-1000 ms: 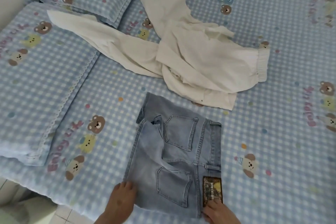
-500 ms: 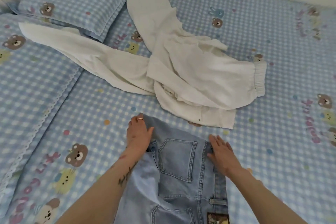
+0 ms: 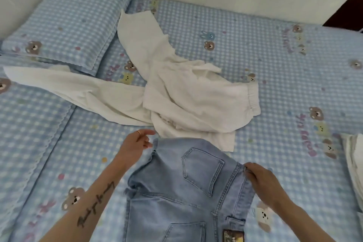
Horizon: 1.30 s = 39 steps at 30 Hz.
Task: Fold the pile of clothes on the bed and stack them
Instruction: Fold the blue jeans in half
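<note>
Possibly "Enjoy Life" on bedsheet [image 3: 275, 49]

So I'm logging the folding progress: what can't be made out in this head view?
- Jeans: near end cut off by the bottom edge.
- White stack: cut by the right edge, so the item count is unclear.
- White garment: crumpled, its type is unclear.
- Right hand: fingertips curl over the waistband, hiding the grip.

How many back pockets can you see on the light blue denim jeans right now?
2. One back pocket sits near the far end of the light blue denim jeans, between the hands; the other pocket is at the bottom edge, partly cut off.
</note>
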### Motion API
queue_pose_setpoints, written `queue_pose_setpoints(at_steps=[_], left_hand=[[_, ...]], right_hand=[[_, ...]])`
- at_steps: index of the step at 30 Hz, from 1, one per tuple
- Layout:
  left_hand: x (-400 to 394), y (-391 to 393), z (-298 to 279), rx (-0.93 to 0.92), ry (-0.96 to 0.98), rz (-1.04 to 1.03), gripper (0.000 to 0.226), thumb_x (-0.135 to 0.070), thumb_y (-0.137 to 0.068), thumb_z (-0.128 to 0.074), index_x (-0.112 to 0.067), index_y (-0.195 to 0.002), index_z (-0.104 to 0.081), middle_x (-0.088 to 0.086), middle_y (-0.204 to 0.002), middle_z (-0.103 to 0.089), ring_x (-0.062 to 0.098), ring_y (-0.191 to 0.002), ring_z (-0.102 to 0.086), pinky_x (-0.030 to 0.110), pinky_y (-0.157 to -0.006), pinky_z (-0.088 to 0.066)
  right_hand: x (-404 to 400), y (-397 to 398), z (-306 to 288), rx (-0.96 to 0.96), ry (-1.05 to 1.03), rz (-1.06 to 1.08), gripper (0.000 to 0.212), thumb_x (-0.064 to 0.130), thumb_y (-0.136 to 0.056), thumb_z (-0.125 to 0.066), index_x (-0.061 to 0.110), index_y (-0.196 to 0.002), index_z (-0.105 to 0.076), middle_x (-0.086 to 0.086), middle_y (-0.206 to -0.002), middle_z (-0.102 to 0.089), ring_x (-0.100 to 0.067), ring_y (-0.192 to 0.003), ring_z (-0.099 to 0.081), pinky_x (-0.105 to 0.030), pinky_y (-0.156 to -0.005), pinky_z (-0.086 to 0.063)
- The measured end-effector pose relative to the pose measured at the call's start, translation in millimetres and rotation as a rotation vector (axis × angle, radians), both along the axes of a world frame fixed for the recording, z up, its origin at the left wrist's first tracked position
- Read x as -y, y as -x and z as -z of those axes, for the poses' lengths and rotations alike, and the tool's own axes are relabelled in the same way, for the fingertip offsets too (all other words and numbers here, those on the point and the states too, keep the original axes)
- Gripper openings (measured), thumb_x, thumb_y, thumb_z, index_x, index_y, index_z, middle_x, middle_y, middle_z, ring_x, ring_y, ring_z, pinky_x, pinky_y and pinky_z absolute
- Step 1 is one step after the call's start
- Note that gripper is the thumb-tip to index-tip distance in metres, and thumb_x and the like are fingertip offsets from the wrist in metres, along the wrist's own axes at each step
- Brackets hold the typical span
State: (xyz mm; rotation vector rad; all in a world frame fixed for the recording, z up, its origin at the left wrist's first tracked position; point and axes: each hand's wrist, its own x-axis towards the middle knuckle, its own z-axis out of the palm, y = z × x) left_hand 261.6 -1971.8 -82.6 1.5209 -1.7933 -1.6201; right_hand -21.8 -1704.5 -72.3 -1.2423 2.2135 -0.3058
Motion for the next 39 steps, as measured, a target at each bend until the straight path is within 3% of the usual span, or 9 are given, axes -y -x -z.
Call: queue_pose_setpoints(at_steps=[3,9,13,16,19,21,26,33,39], left_hand=[[-9.9,10.4,-13.8,0.137,-0.103,0.297,0.044,-0.026,-0.091,-0.059,-0.036,-0.131,-0.043,-0.001,-0.108,-0.054,0.017,-0.092,-0.060,0.021,-0.068,-0.044],[-20.1,63.1,7.4,0.526,0.469,0.658,0.086,-0.010,-0.088,-0.057,-0.024,-0.151,-0.001,0.014,-0.158,-0.003,0.028,-0.143,-0.015,0.035,-0.114,-0.022],[-20.1,117.9,20.4,0.504,0.792,1.062,0.094,0.013,-0.076,-0.045,-0.027,-0.151,-0.004,0.005,-0.158,0.013,0.021,-0.146,0.004,0.035,-0.119,-0.005],[-23.7,148.8,23.9,0.539,0.873,1.352,0.059,0.003,-0.084,-0.048,-0.023,-0.137,-0.042,0.001,-0.158,-0.012,0.017,-0.146,0.003,0.036,-0.119,0.001],[-17.9,140.9,12.1,0.496,0.859,1.295,0.022,-0.006,-0.088,-0.048,-0.018,-0.105,-0.055,0.000,-0.117,-0.063,0.015,-0.128,-0.045,0.032,-0.119,-0.004],[-5.5,122.6,-14.5,0.451,0.857,1.173,0.014,-0.007,-0.087,-0.048,-0.018,-0.094,-0.052,-0.002,-0.090,-0.064,0.016,-0.093,-0.061,0.031,-0.114,-0.021],[8.7,91.8,-131.9,0.275,0.918,0.925,0.013,-0.006,-0.087,-0.056,-0.016,-0.096,-0.061,-0.006,-0.091,-0.052,0.018,-0.076,-0.060,0.029,-0.064,-0.044],[-23.5,84.4,-271.2,0.093,1.107,0.813,0.031,0.012,-0.077,-0.065,-0.014,-0.094,-0.066,-0.008,-0.090,-0.054,0.012,-0.074,-0.057,0.033,-0.064,-0.048],[-94.8,56.7,-246.0,0.136,1.171,0.971,0.034,0.004,-0.058,-0.066,-0.017,-0.085,-0.069,-0.004,-0.083,-0.058,0.008,-0.073,-0.053,0.019,-0.063,-0.040]], right_hand=[[-8.3,-10.5,-43.0,0.007,0.013,-0.129,0.018,0.017,-0.099,-0.046,0.031,-0.089,-0.052,0.014,-0.082,-0.055,-0.006,-0.078,-0.053,-0.023,-0.067,-0.040],[-21.4,-31.7,-73.0,-0.019,0.033,-0.307,0.016,0.024,-0.101,-0.040,0.022,-0.108,-0.054,0.012,-0.098,-0.050,-0.003,-0.090,-0.042,-0.017,-0.072,-0.033],[-35.7,-36.3,-71.5,-0.008,0.000,-0.341,0.020,0.028,-0.101,-0.038,0.023,-0.114,-0.053,0.009,-0.108,-0.050,0.002,-0.090,-0.034,-0.017,-0.073,-0.030],[-48.2,-36.6,-66.8,-0.002,-0.018,-0.289,0.021,0.028,-0.101,-0.037,0.025,-0.115,-0.052,0.009,-0.110,-0.050,-0.001,-0.096,-0.039,-0.021,-0.077,-0.033],[-61.7,-26.8,-70.9,0.030,0.021,-0.144,0.023,0.030,-0.101,-0.041,0.025,-0.119,-0.053,0.011,-0.111,-0.053,-0.001,-0.099,-0.046,-0.014,-0.077,-0.035],[-69.4,-19.3,-79.8,0.024,0.068,-0.054,0.020,0.029,-0.099,-0.045,0.026,-0.116,-0.055,0.013,-0.104,-0.054,0.000,-0.095,-0.050,-0.009,-0.073,-0.034],[-73.8,3.7,-136.0,-0.041,0.288,0.075,0.014,0.022,-0.093,-0.056,0.036,-0.096,-0.056,0.023,-0.087,-0.055,0.005,-0.082,-0.054,-0.011,-0.071,-0.040],[-87.3,38.9,-234.9,-0.244,0.520,0.128,0.015,0.007,-0.085,-0.063,0.015,-0.097,-0.066,0.008,-0.085,-0.061,-0.014,-0.076,-0.060,-0.026,-0.068,-0.042],[-139.1,41.5,-216.1,-0.200,0.442,0.089,0.023,0.003,-0.079,-0.071,0.021,-0.092,-0.066,0.015,-0.090,-0.058,0.002,-0.084,-0.054,-0.016,-0.072,-0.043]])
